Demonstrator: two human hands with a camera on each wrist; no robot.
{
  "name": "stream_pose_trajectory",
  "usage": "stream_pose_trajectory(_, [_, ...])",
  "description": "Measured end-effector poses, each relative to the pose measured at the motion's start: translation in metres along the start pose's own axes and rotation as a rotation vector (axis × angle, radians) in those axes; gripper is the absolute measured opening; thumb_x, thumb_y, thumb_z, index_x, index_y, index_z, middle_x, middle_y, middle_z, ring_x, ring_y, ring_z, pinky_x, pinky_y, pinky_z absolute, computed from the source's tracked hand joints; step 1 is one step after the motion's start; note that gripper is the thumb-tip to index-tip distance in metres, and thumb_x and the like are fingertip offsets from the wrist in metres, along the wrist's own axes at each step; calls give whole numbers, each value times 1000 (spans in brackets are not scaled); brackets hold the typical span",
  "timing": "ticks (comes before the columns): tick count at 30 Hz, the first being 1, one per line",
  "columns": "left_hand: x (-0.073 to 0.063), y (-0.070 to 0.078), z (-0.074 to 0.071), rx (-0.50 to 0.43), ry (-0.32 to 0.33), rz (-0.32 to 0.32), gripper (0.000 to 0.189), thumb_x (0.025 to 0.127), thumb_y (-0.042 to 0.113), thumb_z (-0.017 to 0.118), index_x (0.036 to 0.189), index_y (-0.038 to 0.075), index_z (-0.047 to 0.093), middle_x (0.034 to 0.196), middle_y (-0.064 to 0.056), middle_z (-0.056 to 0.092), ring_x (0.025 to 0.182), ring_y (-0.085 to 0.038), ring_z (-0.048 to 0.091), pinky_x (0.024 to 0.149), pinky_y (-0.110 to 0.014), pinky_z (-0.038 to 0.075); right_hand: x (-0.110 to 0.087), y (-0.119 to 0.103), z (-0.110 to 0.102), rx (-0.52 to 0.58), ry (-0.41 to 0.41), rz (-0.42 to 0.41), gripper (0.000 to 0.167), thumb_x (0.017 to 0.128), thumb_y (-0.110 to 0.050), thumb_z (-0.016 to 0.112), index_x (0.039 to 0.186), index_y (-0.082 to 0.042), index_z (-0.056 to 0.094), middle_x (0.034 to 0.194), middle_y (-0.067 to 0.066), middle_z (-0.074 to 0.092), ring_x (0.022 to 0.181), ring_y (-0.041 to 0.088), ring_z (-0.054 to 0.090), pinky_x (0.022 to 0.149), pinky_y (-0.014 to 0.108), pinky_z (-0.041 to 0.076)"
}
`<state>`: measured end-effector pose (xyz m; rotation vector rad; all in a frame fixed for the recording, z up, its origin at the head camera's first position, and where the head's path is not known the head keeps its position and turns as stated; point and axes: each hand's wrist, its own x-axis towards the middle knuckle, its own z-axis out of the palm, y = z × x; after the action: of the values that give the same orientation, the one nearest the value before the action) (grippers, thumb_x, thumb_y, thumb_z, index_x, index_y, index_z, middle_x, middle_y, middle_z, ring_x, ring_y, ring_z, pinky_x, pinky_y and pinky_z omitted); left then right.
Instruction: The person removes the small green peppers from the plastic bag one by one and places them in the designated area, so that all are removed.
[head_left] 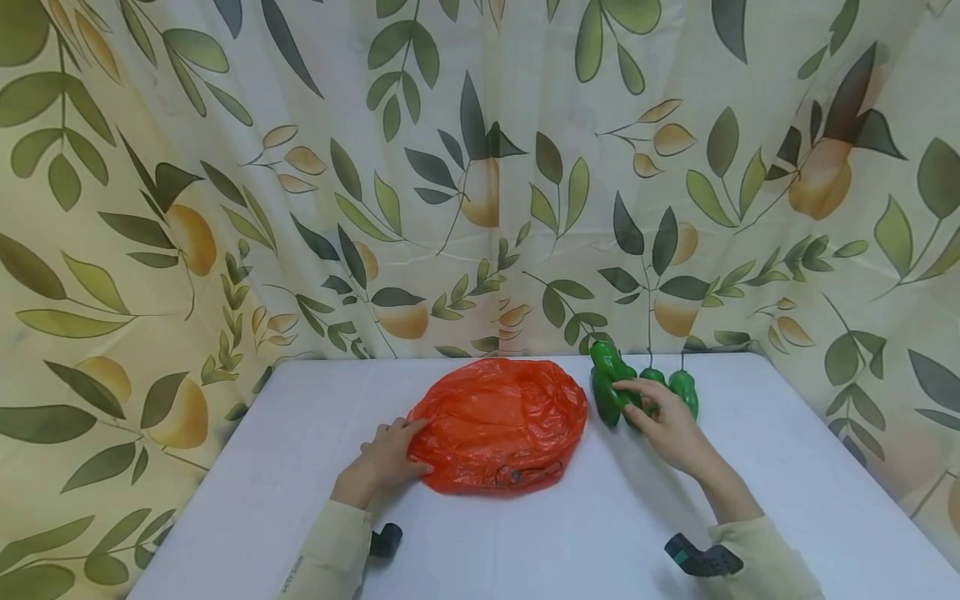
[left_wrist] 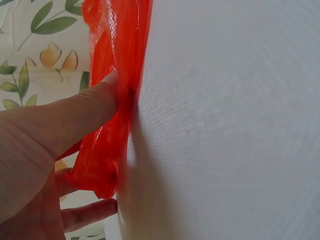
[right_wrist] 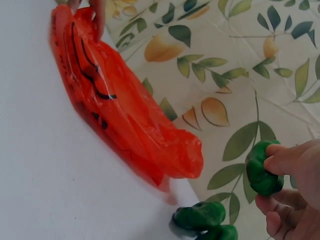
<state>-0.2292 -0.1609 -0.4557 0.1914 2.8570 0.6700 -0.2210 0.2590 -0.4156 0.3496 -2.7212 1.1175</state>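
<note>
A crumpled red plastic bag lies on the table in the head view. At its left edge is my left hand, and in the left wrist view the thumb lies on one side of the film with fingers on the other, pinching it. My right hand is to the right of the bag. Between its thumb and fingers it grips a green pepper, held above the table. More green peppers lie below that hand, and one green pepper sits furthest right, partly behind the hand.
The white table ends at the back against a leaf-and-fruit patterned curtain. Dark wrist devices sit at both sleeves. Black printed marks show on the bag's near side.
</note>
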Motion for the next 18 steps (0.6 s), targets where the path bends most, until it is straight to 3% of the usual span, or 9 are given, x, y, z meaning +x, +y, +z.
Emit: stream_pose_trajectory(18, [-4, 4, -3, 14, 5, 9, 79, 82, 34, 83, 151, 19, 48, 142, -14, 52, 127, -35, 47, 103, -71, 43, 0, 24, -5, -36, -5, 71, 40, 100, -6, 59, 139, -3, 56, 141, 29, 51, 102, 34, 57, 67, 23, 50])
